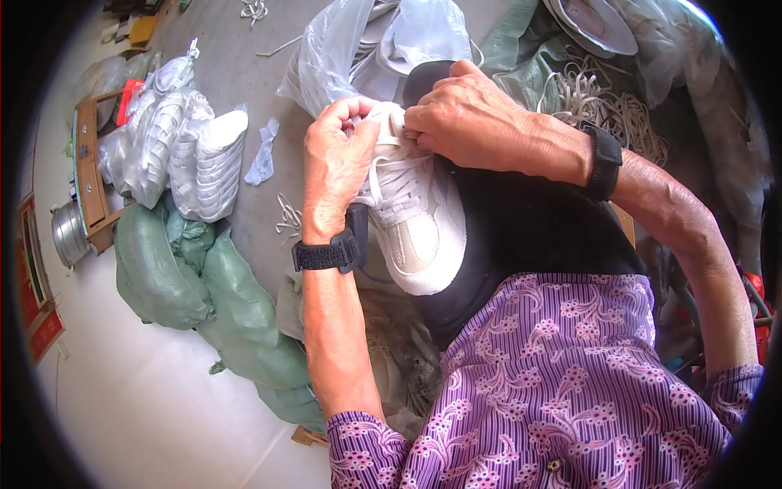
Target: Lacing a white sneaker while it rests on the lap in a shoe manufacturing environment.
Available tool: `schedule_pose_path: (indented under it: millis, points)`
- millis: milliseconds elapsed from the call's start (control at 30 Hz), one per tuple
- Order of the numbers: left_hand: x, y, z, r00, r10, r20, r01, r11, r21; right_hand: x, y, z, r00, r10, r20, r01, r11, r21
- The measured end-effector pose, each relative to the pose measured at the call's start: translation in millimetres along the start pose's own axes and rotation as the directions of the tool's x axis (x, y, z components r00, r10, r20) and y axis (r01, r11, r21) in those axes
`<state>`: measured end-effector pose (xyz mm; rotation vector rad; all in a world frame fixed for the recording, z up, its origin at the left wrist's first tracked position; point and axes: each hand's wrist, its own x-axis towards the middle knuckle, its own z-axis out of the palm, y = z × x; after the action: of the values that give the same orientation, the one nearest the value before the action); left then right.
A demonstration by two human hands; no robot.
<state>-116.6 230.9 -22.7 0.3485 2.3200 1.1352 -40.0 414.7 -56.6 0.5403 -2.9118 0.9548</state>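
A white sneaker with beige panels rests on my dark-clad lap, toe toward me. White shoelace criss-crosses its front, and one loose stretch hangs along the left side. My left hand is closed on the sneaker's upper left edge near the top eyelets, its thumb against the shoe. Opposite it, my right hand pinches at the top of the lacing, fingertips close to the tongue. The bit of lace between those fingers is mostly hidden. Both wrists wear black straps.
Beyond the sneaker stands a clear plastic bag with white shoe parts. Loose white laces lie in a heap at the right. Plastic-wrapped stacked white pieces sit on green sacks at the left, beside a wooden drawer unit.
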Motion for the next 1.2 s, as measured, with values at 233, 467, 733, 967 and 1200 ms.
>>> schedule_pose_path:
  millis: [233,467,733,967,1200]
  points:
    - [-6,4,0,0.999,0.017,-0.028,-0.020,0.990,-0.139,0,6,7,0.976,-0.101,-0.191,0.121,0.988,0.092]
    - [-11,7,3,0.999,0.035,-0.032,-0.040,0.983,-0.182,-23,1,-5,0.975,-0.085,-0.206,0.122,0.977,0.175]
    - [-22,-5,-6,0.995,0.049,-0.086,-0.083,0.886,-0.457,-39,17,-31,0.991,-0.009,-0.134,0.051,0.948,0.315]
    - [-26,-12,-6,0.989,0.004,-0.146,-0.082,0.847,-0.525,-56,43,-55,0.985,0.111,-0.131,-0.073,0.960,0.270]
    - [-37,-25,-4,0.980,-0.008,-0.198,-0.122,0.763,-0.635,-67,42,-51,0.985,0.163,-0.061,-0.141,0.951,0.275]
